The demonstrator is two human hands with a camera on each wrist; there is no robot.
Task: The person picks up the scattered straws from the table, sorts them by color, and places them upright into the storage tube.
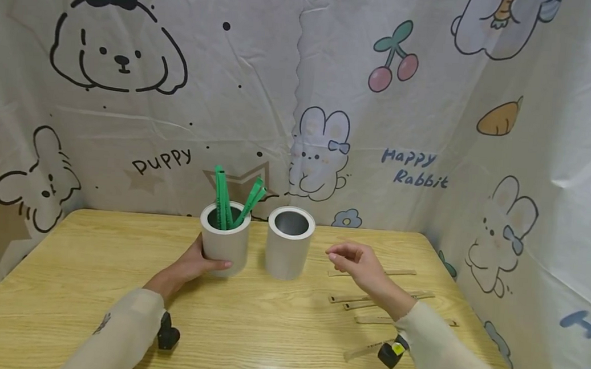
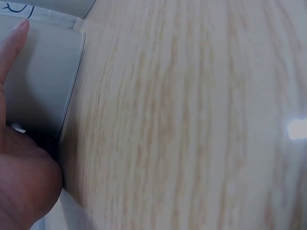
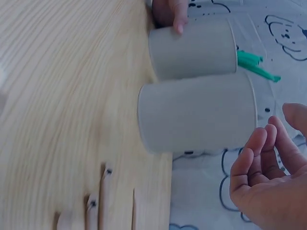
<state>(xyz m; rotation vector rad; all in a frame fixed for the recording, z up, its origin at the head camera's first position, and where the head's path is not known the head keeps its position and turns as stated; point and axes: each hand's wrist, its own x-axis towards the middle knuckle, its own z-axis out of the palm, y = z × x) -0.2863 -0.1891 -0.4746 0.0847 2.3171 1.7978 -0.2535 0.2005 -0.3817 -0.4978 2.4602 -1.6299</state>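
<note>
My left hand (image 1: 192, 264) holds a white cylindrical cup (image 1: 225, 247) around its lower side, thumb across the front. Several slim green-wrapped sticks (image 1: 222, 199) lean out of that cup's dark opening. To its right stands a second white cup (image 1: 286, 255), upright, with no sticks showing above its rim. My right hand (image 1: 369, 272) hovers to the right of the second cup, fingers loosely bent and holding nothing; the right wrist view shows this hand (image 3: 268, 187) beside the cup's rim. Below and beyond it, several slim brown-wrapped sticks (image 1: 405, 271) lie on the table.
The wooden table (image 1: 264, 331) ends at a back edge just behind the cups. A printed cloth (image 1: 260, 102) hangs as a wall behind and at both sides. The brown sticks lie spread over the table's right part, partly under my right forearm.
</note>
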